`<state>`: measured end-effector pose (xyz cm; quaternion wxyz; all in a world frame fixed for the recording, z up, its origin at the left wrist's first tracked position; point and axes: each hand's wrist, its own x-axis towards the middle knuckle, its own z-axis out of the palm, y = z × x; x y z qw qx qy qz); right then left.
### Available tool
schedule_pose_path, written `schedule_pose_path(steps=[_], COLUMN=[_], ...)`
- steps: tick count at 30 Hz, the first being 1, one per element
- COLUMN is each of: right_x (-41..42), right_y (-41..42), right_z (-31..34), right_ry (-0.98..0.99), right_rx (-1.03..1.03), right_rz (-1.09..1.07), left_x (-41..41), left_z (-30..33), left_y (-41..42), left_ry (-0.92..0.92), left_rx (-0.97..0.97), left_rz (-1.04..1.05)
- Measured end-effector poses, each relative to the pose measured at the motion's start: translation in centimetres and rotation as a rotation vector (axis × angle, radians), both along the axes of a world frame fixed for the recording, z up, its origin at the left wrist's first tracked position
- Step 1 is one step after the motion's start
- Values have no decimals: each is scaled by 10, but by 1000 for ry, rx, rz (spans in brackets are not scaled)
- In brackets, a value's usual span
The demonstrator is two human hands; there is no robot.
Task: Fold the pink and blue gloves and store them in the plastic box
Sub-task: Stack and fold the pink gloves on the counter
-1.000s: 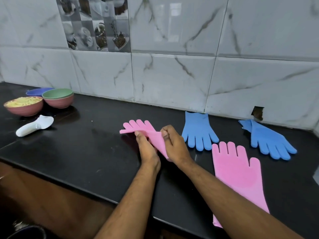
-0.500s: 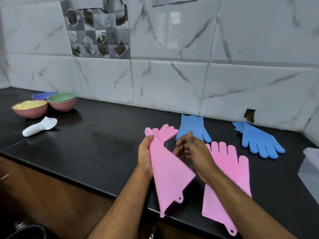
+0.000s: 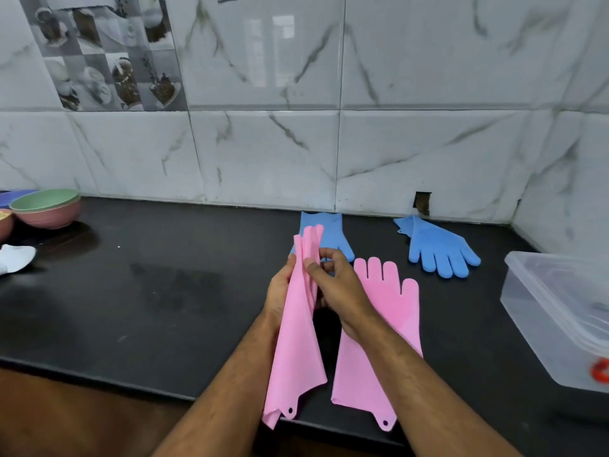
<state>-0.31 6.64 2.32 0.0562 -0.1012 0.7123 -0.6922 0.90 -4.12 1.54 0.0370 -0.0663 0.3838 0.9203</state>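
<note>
One pink glove [image 3: 298, 331] hung folded lengthwise above desk [image 3: 164, 291], finger end up, cuff dangling past front edge. Second pink glove [image 3: 382, 318] lay flat, fingers toward wall. Two blue gloves lay near wall: one [image 3: 329, 232] partly hidden behind held glove, other [image 3: 438, 249] further right. Clear plastic box [image 3: 560, 311] stood at right edge.

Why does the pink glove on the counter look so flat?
It is spread out, not folded: the pink glove lies flat on the counter, fingers straight.
</note>
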Motion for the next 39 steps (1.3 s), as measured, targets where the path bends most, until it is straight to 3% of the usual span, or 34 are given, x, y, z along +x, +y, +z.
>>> schedule_pose_path(steps=[9,11,14,16,18,20,24,28,31,33,36,38,39], right_x=[-17,-19,-19,-18,-17,-17,-17,-14,-11,-12,-19,-21,-20], right_y=[23,29,37,40,41,41,37,27,20,21,35,41,40], right_z=[14,20,26,28,31,31,26,19,17,18,20,18,17], right_ry=[-213,-250,-299,-321,-329,-344,-273,19,131,237,455,452,356], right_rx=[-401,-481,-601,-694,-766,-828,-734,-447,-341,-327,-164,-99,-101], right_rz=[-107,-153,-194,-183,-164,-139,-82,19,108,20,-381,-482,-450], left_x=[0,0,2,6,11,14,14,12,9,10,14,16,17], left_z=[-8,-7,-8,-14,-20,-20,-19,-15,-9,-8,-5,-3,-2], left_y=[13,13,11,10,10,13,28,28,18,15,10,5,4], left_ry=[192,265,345,584,837,966,814,483,312,179,50,32,32], left_rx=[13,-33,-428,-735,-1042,-1171,-1002,-413,-291,-261,-101,-17,9], left_rz=[-173,-96,318,478,569,528,301,131,154,167,114,60,30])
